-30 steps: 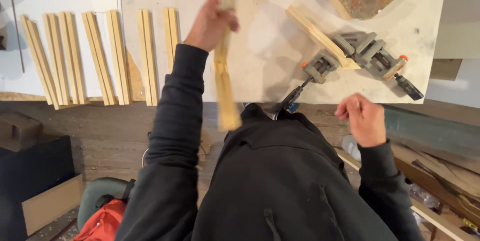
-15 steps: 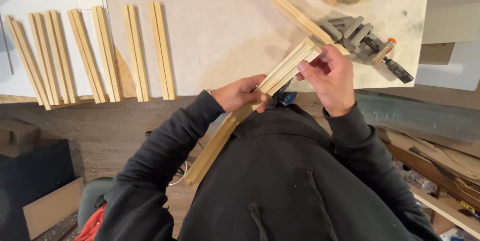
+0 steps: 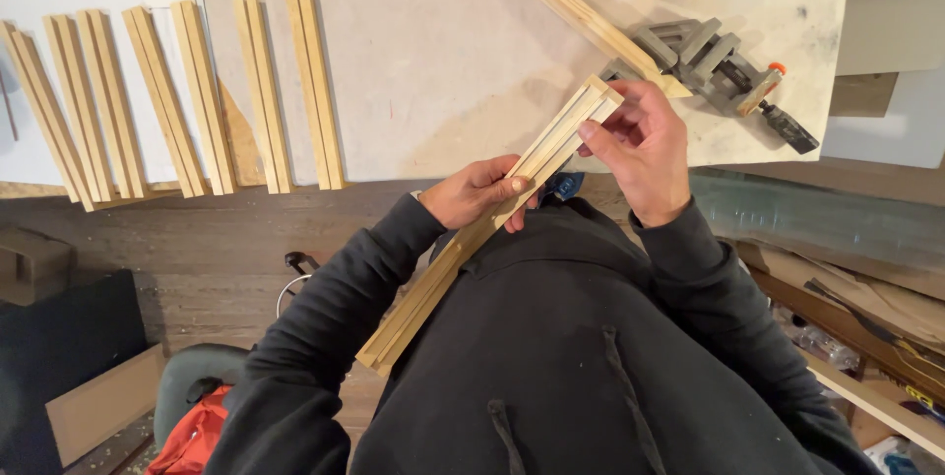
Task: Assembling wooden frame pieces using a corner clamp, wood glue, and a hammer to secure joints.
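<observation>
Pale grooved wooden strip – long, slanting diagonally – held above the workbench edge

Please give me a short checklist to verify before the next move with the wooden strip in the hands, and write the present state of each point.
1. Left hand grips the middle of the wooden strip: ok.
2. Right hand pinches its upper end: ok.
3. Strip clear of the corner clamp: ok.
4. Bare space on the workbench ahead of the hands: ok.
5. Row of spare strips lies apart from the hands: ok.
6. Strip straight and undamaged: cannot tell.
</observation>
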